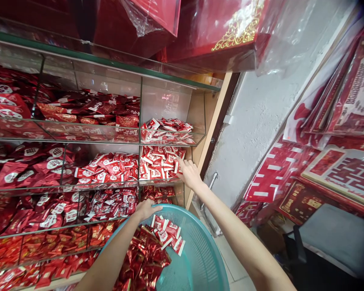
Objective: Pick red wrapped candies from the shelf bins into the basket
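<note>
A person is working with both bare hands at a glass-fronted shelf unit point(101, 141) packed with red-wrapped goods. The left hand point(145, 209) is closing over the far rim of a turquoise basket point(200, 258), its thumb lying along the edge. The right hand point(188, 173) is reaching into a compartment at the unit's right end, its bent fingers touching or just beside a heap of small red-and-white packets point(157, 163) (whether they are gripping one, we cannot tell).

Below the hands, the basket is holding two kinds of goods: a few loose red-and-white pieces point(170, 232) are lying near the far rim, while dark red shiny wrappers point(145, 258) are filling the near left side, partly behind the left forearm. A bare stretch of turquoise is showing on the right.

Directly above the reached-into compartment, another bin is holding similar small packets point(166, 125). To its left, larger dark red pouches point(100, 106) are lying in a pile. Overhead, a large red box with gold scrollwork point(212, 42) is sitting on the top glass shelf. At right, red printed decorations point(346, 173) are crowding beside a pale wall point(251, 117), above a black chair armrest point(299, 244).
</note>
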### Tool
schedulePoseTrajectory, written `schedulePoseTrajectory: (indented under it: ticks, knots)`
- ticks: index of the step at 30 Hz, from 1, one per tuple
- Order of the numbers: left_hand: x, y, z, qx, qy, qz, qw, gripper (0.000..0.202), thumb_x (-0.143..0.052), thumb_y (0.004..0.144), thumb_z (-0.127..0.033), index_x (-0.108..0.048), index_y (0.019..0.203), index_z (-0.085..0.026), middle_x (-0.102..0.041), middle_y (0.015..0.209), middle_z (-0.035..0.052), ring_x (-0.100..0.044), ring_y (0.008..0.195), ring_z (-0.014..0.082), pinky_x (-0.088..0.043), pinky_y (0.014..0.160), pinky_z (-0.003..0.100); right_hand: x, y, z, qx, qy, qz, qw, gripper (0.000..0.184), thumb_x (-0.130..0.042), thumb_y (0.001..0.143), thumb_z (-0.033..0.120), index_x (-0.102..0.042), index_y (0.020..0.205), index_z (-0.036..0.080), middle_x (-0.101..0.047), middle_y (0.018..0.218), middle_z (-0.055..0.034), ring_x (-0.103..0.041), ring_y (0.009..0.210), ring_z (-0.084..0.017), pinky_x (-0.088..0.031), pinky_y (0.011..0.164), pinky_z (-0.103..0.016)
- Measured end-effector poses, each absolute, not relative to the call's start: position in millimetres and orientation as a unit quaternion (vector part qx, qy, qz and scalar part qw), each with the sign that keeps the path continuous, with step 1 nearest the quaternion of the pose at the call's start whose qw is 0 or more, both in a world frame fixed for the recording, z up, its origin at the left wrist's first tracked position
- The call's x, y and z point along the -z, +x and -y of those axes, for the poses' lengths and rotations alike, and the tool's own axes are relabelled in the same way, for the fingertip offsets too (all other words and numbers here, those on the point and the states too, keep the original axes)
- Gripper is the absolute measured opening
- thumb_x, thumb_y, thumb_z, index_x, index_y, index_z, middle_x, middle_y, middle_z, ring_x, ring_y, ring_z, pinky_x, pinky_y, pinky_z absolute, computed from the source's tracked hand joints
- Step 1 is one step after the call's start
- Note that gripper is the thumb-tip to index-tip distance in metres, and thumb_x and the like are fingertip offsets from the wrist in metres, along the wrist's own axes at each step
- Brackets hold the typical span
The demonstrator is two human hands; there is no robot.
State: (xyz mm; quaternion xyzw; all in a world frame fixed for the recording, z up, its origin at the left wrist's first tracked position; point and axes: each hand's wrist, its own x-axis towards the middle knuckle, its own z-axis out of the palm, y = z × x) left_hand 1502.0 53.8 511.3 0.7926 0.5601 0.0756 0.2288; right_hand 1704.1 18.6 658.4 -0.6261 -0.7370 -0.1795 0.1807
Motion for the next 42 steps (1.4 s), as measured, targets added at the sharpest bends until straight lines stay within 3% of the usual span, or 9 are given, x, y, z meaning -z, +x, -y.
schedulePoseTrajectory:
  ticks: [5,12,15,23,27,34,42]
  knots:
    - [-512,1502,-54,-0.068,0.791,-0.564,0.228,0.05,-0.047,0.068,-0.069,-0.061,0.07,-0.021,-0.066,0.071,0.0019,-0.06,0.071,0.0191,-0.033,0.057,0.023,-656,1707,-17,0.183,-0.609,0.741,0.213,0.052,-0.056,0.082,0.023,-0.036,0.13,0.02,-0.055,0.107,-0.0114,-0.044,0.099,-0.026,-0.037,0.081,-0.037]
    - [-510,1502,-55,-0.07,0.797,-0.557,0.223,0.052,-0.045,0.069,-0.07,-0.062,0.07,-0.021,-0.067,0.072,0.003,-0.061,0.07,0.0196,-0.035,0.057,0.024,-672,1692,27,0.155,-0.529,0.743,0.379,0.048,-0.046,0.088,0.029,-0.033,0.133,0.02,-0.05,0.123,-0.0102,-0.045,0.103,-0.025,-0.037,0.087,-0.038]
    - [-510,1503,-55,-0.074,0.79,-0.562,0.235,0.051,-0.047,0.068,-0.069,-0.064,0.074,-0.021,-0.069,0.079,0.0042,-0.062,0.075,0.0202,-0.036,0.059,0.024,-667,1683,48,0.106,-0.51,0.754,0.401,0.049,-0.05,0.087,0.035,-0.034,0.131,0.022,-0.05,0.123,-0.0085,-0.045,0.106,-0.023,-0.036,0.089,-0.036]
    - [-506,1502,-57,-0.067,0.796,-0.557,0.228,0.049,-0.047,0.069,-0.068,-0.063,0.071,-0.022,-0.067,0.073,0.0018,-0.061,0.071,0.0192,-0.035,0.057,0.023,-559,1681,56,-0.073,-0.597,0.771,0.208,0.041,-0.063,0.077,0.035,-0.05,0.113,0.02,-0.058,0.104,-0.0079,-0.051,0.1,-0.023,-0.039,0.081,-0.032]
    - [-504,1503,-58,-0.071,0.788,-0.567,0.228,0.049,-0.049,0.068,-0.068,-0.064,0.073,-0.022,-0.067,0.072,0.0023,-0.061,0.072,0.0191,-0.034,0.057,0.023,-517,1678,52,-0.111,-0.666,0.728,0.124,0.037,-0.063,0.075,0.03,-0.051,0.107,0.017,-0.058,0.104,-0.0101,-0.057,0.093,-0.023,-0.041,0.074,-0.03]
    - [-505,1503,-57,-0.071,0.799,-0.557,0.217,0.052,-0.046,0.068,-0.07,-0.062,0.07,-0.021,-0.064,0.066,-0.0001,-0.058,0.066,0.0162,-0.031,0.054,0.022,-503,1657,48,-0.077,-0.699,0.704,0.101,0.028,-0.057,0.078,0.021,-0.049,0.104,0.016,-0.056,0.108,-0.0121,-0.063,0.085,-0.023,-0.043,0.065,-0.028]
    - [-505,1503,-56,-0.074,0.799,-0.556,0.216,0.049,-0.046,0.07,-0.068,-0.062,0.068,-0.021,-0.065,0.069,0.001,-0.059,0.067,0.0164,-0.032,0.055,0.023,-500,1654,50,-0.061,-0.698,0.707,0.095,0.031,-0.058,0.08,0.028,-0.048,0.107,0.016,-0.056,0.109,-0.012,-0.063,0.085,-0.025,-0.044,0.066,-0.031]
